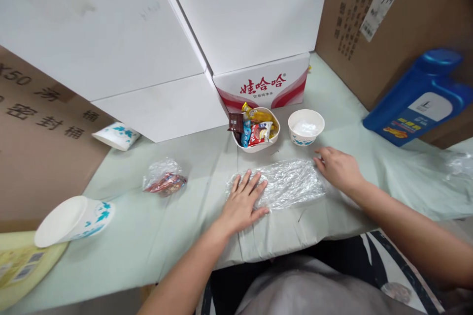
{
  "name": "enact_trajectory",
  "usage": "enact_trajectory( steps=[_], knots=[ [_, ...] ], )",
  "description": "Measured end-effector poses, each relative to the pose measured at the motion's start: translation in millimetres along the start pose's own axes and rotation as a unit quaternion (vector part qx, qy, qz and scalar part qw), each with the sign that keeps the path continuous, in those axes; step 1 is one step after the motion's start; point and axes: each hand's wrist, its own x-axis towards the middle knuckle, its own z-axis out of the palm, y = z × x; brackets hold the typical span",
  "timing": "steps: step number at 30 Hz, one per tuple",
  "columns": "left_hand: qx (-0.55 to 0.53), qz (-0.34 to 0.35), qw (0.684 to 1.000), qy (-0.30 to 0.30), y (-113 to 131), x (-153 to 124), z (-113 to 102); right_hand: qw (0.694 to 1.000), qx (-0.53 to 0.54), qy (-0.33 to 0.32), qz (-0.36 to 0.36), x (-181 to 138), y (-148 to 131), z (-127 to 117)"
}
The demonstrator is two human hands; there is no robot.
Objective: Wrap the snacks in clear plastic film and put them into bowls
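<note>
A sheet of clear plastic wrap [288, 184] lies spread on the pale green tabletop in front of me. My left hand [244, 202] lies flat on its left end, fingers stretched out. My right hand [338, 167] rests at the wrap's right end, fingers extended onto the table and touching the edge. Just behind the wrap stand a white bowl of wrapped snacks [255, 130] and an empty white paper bowl with blue print [306, 127].
A wrapped bundle of snacks [164, 181] lies to the left. A paper bowl [74, 219] lies on its side at the near left, another [116, 135] farther back. A blue jug [419, 98] leans at right. White and brown cartons wall the table.
</note>
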Motion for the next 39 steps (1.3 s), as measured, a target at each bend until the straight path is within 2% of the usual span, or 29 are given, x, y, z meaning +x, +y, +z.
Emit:
enact_trajectory(
  steps=[2,4,6,9,11,15,18,21,23,26,30,33,39],
  knots=[
    [-0.001,0.0,1.0,-0.004,0.7,-0.1,-2.2,0.993,0.053,0.021,-0.106,-6.6,-10.8,-1.8],
    [-0.001,-0.003,1.0,-0.006,2.0,0.5,-3.2,0.97,0.088,0.012,-0.227,-15.6,-25.5,3.9],
    [0.0,-0.005,1.0,-0.006,2.0,0.8,-2.5,0.95,0.092,-0.011,-0.297,-23.6,-37.0,16.5],
    [0.003,-0.01,1.0,-0.008,-3.5,-1.4,-1.6,0.946,0.086,-0.051,-0.307,-29.4,-41.9,35.9],
    [0.011,-0.028,1.0,-0.001,-10.6,-6.4,-4.4,0.947,0.093,-0.07,-0.299,-29.8,-39.2,40.1],
    [0.022,-0.041,0.998,0.047,-22.4,-27.3,-18.7,0.941,0.132,-0.063,-0.304,-30.5,-29.1,22.0],
    [-0.016,0.011,0.997,0.076,-21.2,-47.8,-26.7,0.922,0.19,-0.057,-0.333,-35.7,-16.2,2.6],
    [-0.055,0.056,0.992,0.094,-14.9,-63.9,-24.9,0.903,0.229,-0.078,-0.355,-46.0,2.1,-3.9],
    [-0.066,0.073,0.988,0.119,-11.8,-69.8,-20.3,0.902,0.234,-0.082,-0.352,-54.9,14.5,-0.1],
    [-0.072,0.082,0.981,0.159,-10.2,-71.7,-16.0,0.91,0.236,-0.055,-0.335,-67.8,28.0,8.7],
    [-0.114,0.06,0.977,0.171,-9.9,-66.4,-21.5,0.918,0.246,-0.009,-0.31,-75.5,31.8,9.0],
    [-0.143,-0.007,0.973,0.179,-12.2,-56.6,-29.1,0.924,0.268,-0.004,-0.274,-69.2,27.1,1.6],
    [-0.102,-0.159,0.964,0.185,-31.5,-16.8,-30.2,0.974,0.198,0.013,-0.111,-29.2,9.4,3.2]
  ],
)
